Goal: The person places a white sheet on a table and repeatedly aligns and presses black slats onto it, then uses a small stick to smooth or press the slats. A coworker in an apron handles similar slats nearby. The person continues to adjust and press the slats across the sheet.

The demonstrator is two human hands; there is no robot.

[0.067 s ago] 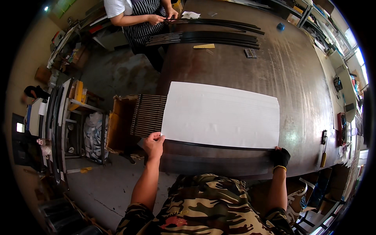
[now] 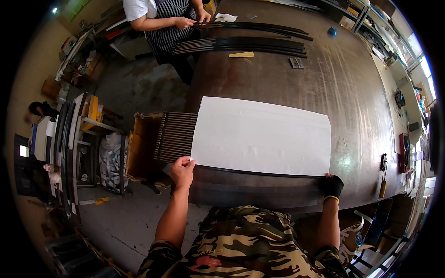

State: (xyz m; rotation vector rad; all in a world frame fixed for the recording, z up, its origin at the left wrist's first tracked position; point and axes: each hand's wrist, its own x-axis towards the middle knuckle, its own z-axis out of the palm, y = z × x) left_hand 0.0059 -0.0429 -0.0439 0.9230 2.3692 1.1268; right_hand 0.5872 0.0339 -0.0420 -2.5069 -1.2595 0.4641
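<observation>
head view: a broad brown table (image 2: 357,97) fills most of the middle and right. at its far left corner stands another person (image 2: 169,21) in a striped apron, both hands on the ends of some long dark strips (image 2: 271,28); a second bundle of strips (image 2: 259,45) lies just nearer. a large white sheet (image 2: 262,136) lies flat towards the near side of the table, wider than it is deep. past its left side sits a cardboard box (image 2: 140,148), and between box and sheet a row of thin rods (image 2: 176,137) meets the sheet's left edge; how far they run beneath is hidden. a narrow black edging (image 2: 255,173) shows along the sheet's near edge. the left hand (image 2: 181,172), bare, pinches the sheet's near left corner between thumb and fingers. the right hand (image 2: 332,186), in a black glove with bare fingertips, touches the near right corner; i cannot tell whether it grips. smaller still are a yellow-handled tool (image 2: 383,178) at the right, a flat yellow piece (image 2: 241,54) and a little blue object (image 2: 332,31).
</observation>
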